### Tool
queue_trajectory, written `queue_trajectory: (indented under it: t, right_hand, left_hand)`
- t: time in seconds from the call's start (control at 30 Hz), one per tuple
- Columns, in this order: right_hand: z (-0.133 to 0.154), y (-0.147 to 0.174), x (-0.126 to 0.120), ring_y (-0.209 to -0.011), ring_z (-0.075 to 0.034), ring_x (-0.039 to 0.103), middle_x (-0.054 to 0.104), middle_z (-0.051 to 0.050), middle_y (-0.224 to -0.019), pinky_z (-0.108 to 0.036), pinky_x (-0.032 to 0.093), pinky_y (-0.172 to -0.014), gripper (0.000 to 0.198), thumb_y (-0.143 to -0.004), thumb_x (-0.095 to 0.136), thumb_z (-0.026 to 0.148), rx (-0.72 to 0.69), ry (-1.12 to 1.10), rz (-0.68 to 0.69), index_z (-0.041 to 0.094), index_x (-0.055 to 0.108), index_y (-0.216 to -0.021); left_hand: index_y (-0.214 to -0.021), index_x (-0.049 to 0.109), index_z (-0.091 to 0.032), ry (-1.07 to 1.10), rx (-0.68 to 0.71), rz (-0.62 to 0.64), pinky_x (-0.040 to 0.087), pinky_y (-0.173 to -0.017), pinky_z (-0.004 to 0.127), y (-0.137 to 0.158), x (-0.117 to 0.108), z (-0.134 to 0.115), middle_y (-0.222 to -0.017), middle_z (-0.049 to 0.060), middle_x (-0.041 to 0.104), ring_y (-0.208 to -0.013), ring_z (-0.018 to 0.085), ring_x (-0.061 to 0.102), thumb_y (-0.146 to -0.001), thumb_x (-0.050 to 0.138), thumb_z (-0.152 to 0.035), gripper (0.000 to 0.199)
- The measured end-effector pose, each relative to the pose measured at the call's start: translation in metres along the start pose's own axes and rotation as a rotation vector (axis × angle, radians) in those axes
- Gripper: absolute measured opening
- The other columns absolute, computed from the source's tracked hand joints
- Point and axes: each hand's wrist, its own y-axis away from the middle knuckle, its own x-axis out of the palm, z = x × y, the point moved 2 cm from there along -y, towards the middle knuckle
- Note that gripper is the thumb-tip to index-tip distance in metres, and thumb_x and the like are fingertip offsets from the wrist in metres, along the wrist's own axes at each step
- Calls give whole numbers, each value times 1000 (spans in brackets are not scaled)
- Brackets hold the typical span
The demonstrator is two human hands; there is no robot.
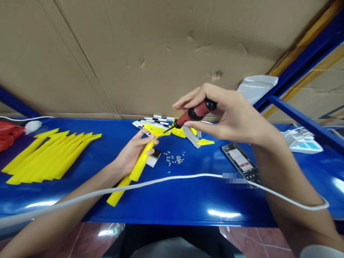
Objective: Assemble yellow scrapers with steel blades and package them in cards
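Observation:
My left hand is closed round a yellow plastic scraper handle, its wide head tilted up and to the right. In my right hand is a red and black screwdriver, gripped between thumb and fingers. The screwdriver's tip meets the scraper head near its right end; whether it sits in a screw is too small to tell. Beneath the held handle lies another yellow handle. Loose small screws and nuts are scattered on the blue table just right of my left hand.
A row of yellow handles lies at the left, beside a red bag. Yellow and grey parts lie behind the screws. A phone rests at the right. A white cable crosses the foreground. Cardboard stands behind.

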Motion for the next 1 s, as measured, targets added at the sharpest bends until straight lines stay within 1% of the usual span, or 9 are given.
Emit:
queue_trajectory:
  t: [0.17, 0.3, 0.37, 0.47, 0.57, 0.67, 0.77, 0.87, 1.0]
  right_hand:
    - [3, 1, -2, -100, -27, 78, 84, -6, -120, -48, 65, -89, 20, -100, 81, 38, 0, 31, -2, 29, 78, -117]
    - [2, 0, -2, -104, -28, 79, 84, -5, -119, -48, 65, -91, 18, -103, 78, 44, -19, 33, 28, 31, 79, -115]
    - [1, -1, -2, -103, -28, 78, 84, -5, -118, -47, 64, -90, 19, -102, 78, 46, -11, 28, 35, 32, 79, -114]
    - [-1, -1, -2, -101, -28, 77, 84, -5, -117, -47, 63, -89, 20, -101, 79, 48, 21, 21, 39, 31, 78, -112]
    - [-3, -1, -2, -99, -26, 76, 83, -5, -115, -45, 61, -85, 20, -99, 81, 43, 49, 28, 86, 30, 76, -113]
    - [-7, 0, -1, -98, -23, 75, 84, -4, -116, -41, 59, -84, 20, -98, 79, 31, 50, 38, 135, 27, 73, -117]
    - [-9, -1, 0, -98, -22, 75, 83, -5, -117, -39, 58, -83, 22, -97, 77, 24, 34, 38, 139, 24, 72, -118]
    - [-7, -1, -1, -97, -21, 75, 84, -5, -115, -38, 57, -81, 22, -97, 77, 25, 15, 39, 122, 22, 73, -118]
    - [-4, 0, -1, -97, -22, 77, 85, -4, -115, -38, 60, -84, 18, -99, 78, 29, 24, 62, 88, 26, 75, -116]
  left_hand:
    - [-118, 67, -18, 15, -14, 5, 49, -51, 19, 2, 3, -1, -102, 6, 71, -72, 12, 66, -93, 81, -8, 31]
    - [-118, 67, -19, 24, -31, -3, 47, -50, 19, 4, 5, -2, -99, 5, 71, -70, 12, 66, -91, 82, -8, 32]
    - [-118, 67, -19, 29, -34, 0, 47, -50, 19, 3, 4, -1, -101, 5, 71, -72, 12, 67, -91, 82, -8, 32]
    - [-119, 68, -19, 38, -24, 14, 48, -51, 19, 2, 2, 1, -111, 7, 72, -78, 13, 68, -91, 83, -7, 33]
    - [-120, 67, -18, 34, -19, 16, 50, -51, 19, -1, 0, 2, -119, 9, 72, -81, 13, 68, -91, 82, -7, 35]
    - [-121, 67, -18, 19, -20, 6, 51, -52, 19, -2, -2, 3, -116, 9, 71, -82, 14, 68, -92, 81, -7, 34]
    - [-121, 67, -18, 16, -18, 2, 52, -52, 20, -3, -4, 3, -113, 9, 71, -81, 14, 68, -92, 81, -7, 33]
    - [-120, 67, -18, 19, -9, -1, 52, -52, 20, -4, -5, 2, -112, 8, 71, -81, 14, 68, -93, 81, -7, 32]
    - [-118, 67, -18, 30, 7, -8, 51, -51, 19, -4, -5, -1, -114, 9, 72, -79, 13, 68, -91, 81, -6, 33]
